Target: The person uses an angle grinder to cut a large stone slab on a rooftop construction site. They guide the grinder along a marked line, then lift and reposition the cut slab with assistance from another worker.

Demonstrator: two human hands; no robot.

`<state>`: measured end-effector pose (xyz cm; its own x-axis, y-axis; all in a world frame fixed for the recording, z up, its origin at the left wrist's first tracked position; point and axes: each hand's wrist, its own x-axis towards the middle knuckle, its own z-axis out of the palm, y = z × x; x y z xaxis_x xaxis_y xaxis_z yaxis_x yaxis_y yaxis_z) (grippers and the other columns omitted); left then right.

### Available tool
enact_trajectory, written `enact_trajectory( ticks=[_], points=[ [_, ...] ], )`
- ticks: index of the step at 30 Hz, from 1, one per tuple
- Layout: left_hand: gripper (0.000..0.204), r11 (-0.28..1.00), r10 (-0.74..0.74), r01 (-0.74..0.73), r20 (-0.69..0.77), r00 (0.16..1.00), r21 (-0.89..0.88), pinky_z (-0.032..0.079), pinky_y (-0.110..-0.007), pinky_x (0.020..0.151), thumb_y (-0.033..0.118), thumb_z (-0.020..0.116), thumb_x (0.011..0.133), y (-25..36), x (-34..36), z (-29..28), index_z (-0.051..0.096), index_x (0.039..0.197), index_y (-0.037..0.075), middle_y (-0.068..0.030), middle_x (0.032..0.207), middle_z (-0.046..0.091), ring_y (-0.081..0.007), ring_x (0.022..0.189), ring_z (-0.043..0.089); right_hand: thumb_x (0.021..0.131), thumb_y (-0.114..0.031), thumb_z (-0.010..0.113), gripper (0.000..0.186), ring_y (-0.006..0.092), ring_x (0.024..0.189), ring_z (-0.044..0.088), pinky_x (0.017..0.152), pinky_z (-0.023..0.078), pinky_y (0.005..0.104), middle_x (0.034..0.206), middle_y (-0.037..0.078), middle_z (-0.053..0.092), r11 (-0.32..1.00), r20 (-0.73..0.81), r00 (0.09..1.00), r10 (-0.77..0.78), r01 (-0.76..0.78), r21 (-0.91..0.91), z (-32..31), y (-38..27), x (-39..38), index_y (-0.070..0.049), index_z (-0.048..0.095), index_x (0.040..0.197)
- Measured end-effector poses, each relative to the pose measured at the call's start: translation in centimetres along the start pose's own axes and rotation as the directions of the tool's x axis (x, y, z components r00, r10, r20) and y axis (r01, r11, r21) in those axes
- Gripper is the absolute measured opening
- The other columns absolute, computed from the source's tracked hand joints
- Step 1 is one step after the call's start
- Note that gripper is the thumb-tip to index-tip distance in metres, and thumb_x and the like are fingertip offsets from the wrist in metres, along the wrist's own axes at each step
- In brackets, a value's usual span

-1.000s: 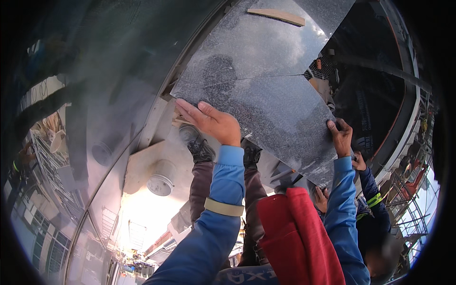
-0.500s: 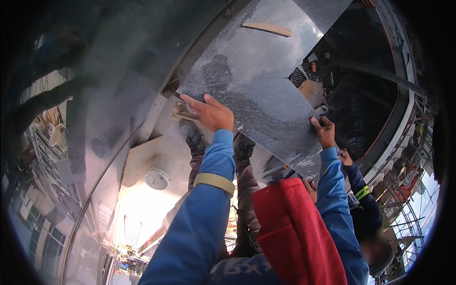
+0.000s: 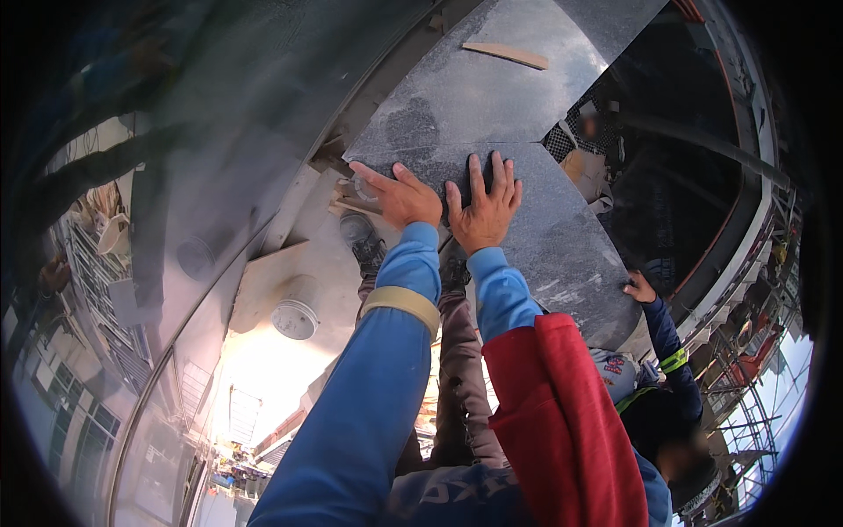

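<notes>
A grey stone-like slab lies against another grey slab along a thin seam. My right hand rests flat on the near slab, fingers spread toward the seam. Beside it, my left hand touches the slab's left corner, with its index finger and thumb stretched apart; its other fingers are partly hidden. At the slab's right edge is another person's hand, in a dark sleeve with a reflective band. A thin wooden strip lies on the far slab.
A white bucket stands on the boards at lower left. A dark opening lies right of the slabs, bounded by a curved rim. The co-worker, wearing a dark top, is close at lower right. Scaffolding rises beyond.
My right hand has left the slab's right edge and moved left onto its surface near my left hand. The co-worker's light cap has come into view at the slab's near side.
</notes>
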<state>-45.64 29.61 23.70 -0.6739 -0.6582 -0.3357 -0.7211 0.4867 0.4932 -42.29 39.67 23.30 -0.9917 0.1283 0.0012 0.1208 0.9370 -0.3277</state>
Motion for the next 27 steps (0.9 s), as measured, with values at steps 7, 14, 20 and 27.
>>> enact_trajectory(
  ticks=[7,14,20,27],
  points=[
    [0.059,0.964,-0.173,0.160,-0.042,0.984,-0.213,0.052,-0.053,0.103,0.033,0.028,0.110,1.5,2.1,-1.5,0.012,0.157,0.002,-0.0329,0.151,0.034,-0.0486,0.127,0.053,0.086,-0.066,0.066,0.063,0.0395,0.151,0.025,0.120,0.015,0.0628,0.160,0.013,0.036,0.998,0.024,1.000,-0.019,0.020,-0.059,0.4,-0.2,-0.3,-0.036,0.059,0.141],
    [0.051,0.822,-0.318,0.206,-0.127,0.940,-0.531,0.049,-0.051,0.109,0.036,0.022,0.112,0.9,5.3,0.3,0.039,0.146,0.003,-0.0320,0.140,0.049,-0.0465,0.129,0.053,0.086,-0.071,0.063,0.064,0.0411,0.152,0.023,0.120,0.015,0.0647,0.160,0.013,0.035,0.998,0.079,0.997,0.002,0.003,-0.067,0.7,0.1,-0.7,-0.038,0.060,0.141],
    [0.049,0.818,-0.252,0.130,-0.145,0.957,-0.561,0.046,-0.051,0.103,0.035,0.024,0.112,-0.1,6.1,0.9,0.047,0.139,0.001,-0.0317,0.137,0.052,-0.0458,0.123,0.056,0.088,-0.070,0.061,0.062,0.0423,0.152,0.021,0.118,0.014,0.0680,0.162,0.012,0.030,0.999,0.079,0.997,-0.009,0.012,-0.038,0.4,-0.1,-0.5,-0.040,0.057,0.142],
    [0.048,0.824,-0.195,0.073,-0.159,0.968,-0.562,0.044,-0.050,0.101,0.033,0.026,0.111,-0.3,5.3,0.9,0.048,0.138,-0.001,-0.0325,0.135,0.053,-0.0435,0.122,0.056,0.088,-0.067,0.064,0.063,0.0435,0.151,0.023,0.117,0.015,0.0696,0.162,0.014,0.030,1.000,0.095,0.995,0.009,-0.008,-0.010,1.0,0.1,-1.0,-0.040,0.055,0.143]
  ],
)
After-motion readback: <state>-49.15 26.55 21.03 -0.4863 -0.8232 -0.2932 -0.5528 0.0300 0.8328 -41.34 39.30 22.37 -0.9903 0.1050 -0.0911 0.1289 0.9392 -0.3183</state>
